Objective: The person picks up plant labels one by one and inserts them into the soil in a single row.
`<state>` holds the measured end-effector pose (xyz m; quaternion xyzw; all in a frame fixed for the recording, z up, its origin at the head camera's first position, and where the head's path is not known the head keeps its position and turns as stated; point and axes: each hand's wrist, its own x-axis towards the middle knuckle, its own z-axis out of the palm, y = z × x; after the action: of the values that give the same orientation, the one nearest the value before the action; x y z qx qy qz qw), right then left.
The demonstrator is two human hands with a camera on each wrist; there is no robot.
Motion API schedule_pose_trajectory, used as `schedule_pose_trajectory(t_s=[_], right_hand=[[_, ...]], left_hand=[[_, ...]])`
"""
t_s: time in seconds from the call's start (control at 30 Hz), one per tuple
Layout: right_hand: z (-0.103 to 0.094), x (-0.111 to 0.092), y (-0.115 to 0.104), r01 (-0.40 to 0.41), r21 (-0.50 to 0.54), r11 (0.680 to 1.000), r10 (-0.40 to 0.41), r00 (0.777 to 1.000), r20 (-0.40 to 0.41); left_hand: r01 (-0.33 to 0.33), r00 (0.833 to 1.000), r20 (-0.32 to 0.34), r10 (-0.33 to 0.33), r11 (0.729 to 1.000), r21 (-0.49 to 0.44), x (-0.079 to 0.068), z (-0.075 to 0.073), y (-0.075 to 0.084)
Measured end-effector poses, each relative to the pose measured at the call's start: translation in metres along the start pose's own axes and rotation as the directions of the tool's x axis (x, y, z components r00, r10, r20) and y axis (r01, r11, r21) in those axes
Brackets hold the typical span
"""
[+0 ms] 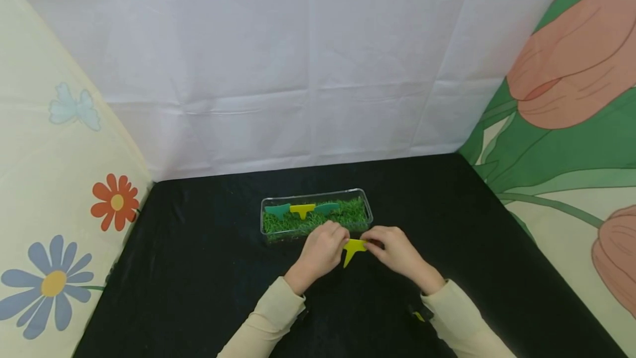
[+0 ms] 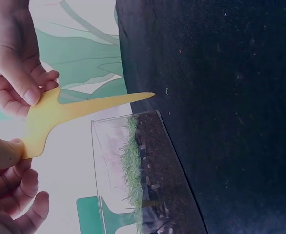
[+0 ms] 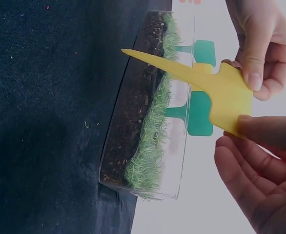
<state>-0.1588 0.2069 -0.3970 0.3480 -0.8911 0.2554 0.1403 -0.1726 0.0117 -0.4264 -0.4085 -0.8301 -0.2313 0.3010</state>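
Between both hands is a yellow T-shaped plant label (image 1: 354, 247), its pointed stem hanging down. The left hand (image 1: 324, 247) pinches one end of its wide top between thumb and finger. At the other end, the right hand (image 1: 395, 250) pinches it the same way. Just beyond the hands stands a clear plastic box (image 1: 367, 203) of soil (image 3: 133, 112) topped with green grass (image 3: 155, 141). Two green plant labels (image 3: 200, 113) and another yellow label (image 1: 302, 210) are stuck upright in the grass. In both wrist views the held label is apart from the box.
A black cloth (image 1: 199, 269) covers the table. White fabric (image 1: 248, 70) hangs behind it, with flower-printed panels (image 1: 54, 198) at the left and right sides. Small crumbs (image 2: 167, 91) lie on the cloth near the box.
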Motion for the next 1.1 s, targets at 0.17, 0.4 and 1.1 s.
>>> schedule_pose_trajectory(t_s=[0.17, 0.4, 1.1], right_hand=[[0.000, 0.000, 0.000, 0.012, -0.016, 1.000, -0.012, 1.000, -0.007], [0.000, 0.000, 0.001, 0.044, -0.052, 0.998, -0.047, 0.998, -0.045], [-0.012, 0.000, 0.005, 0.068, -0.087, 0.994, -0.076, 0.993, -0.088]], left_hand=[[-0.013, 1.000, 0.002, 0.013, 1.000, -0.008, 0.000, 0.000, 0.000], [-0.009, 1.000, -0.016, 0.008, 0.999, -0.043, -0.001, 0.000, -0.001], [0.104, 0.994, -0.032, -0.109, 0.988, -0.116, -0.015, -0.010, -0.011]])
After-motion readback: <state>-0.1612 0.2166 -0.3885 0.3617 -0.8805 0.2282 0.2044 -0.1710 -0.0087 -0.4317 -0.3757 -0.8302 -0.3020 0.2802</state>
